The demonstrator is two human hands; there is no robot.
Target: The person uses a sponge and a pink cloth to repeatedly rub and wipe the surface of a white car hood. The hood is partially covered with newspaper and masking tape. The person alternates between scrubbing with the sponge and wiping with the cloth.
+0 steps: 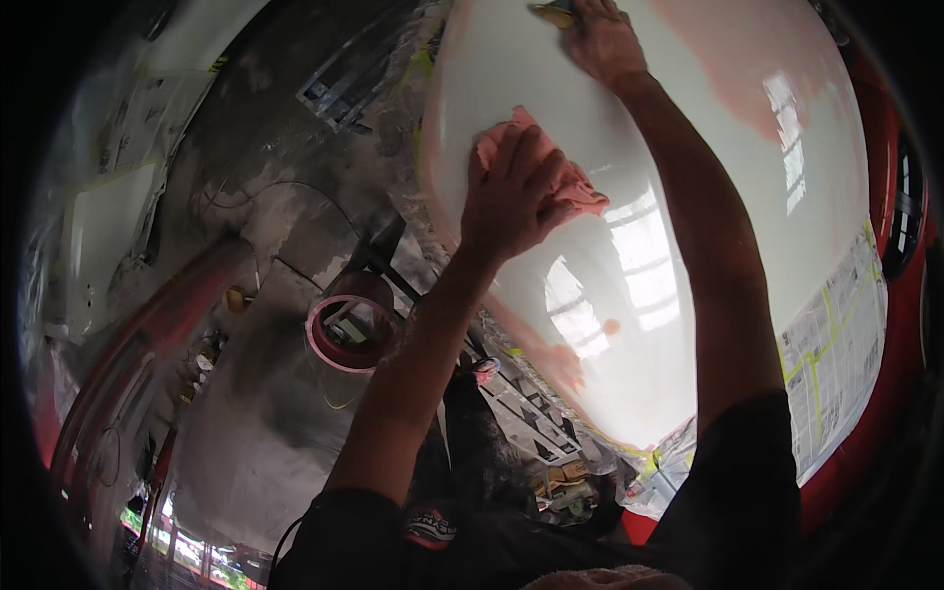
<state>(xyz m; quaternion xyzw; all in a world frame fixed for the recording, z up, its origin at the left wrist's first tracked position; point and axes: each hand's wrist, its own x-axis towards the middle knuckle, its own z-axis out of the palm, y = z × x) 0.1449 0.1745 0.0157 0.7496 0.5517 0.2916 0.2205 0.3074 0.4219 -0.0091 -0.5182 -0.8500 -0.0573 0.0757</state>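
My left hand [506, 202] presses a crumpled pink cloth [575, 189] against a glossy, curved car body panel [600, 246], white with pinkish patches. Its fingers lie over the cloth and grip it. Farther up the panel, near the top edge of the picture, my right hand [605, 49] bends its fingers over a small flat piece [556, 14], dark and yellowish. What this piece is I cannot tell, as the hand and the picture's edge hide part of it.
Masking newspaper [836, 364] with yellow-green tape borders the panel at the right. A pink-rimmed bucket [313, 334] stands left of my left forearm. Farther left lies a long reddish car part [162, 324]. A dark metal frame piece [339, 103] rests on the stained floor [265, 108].
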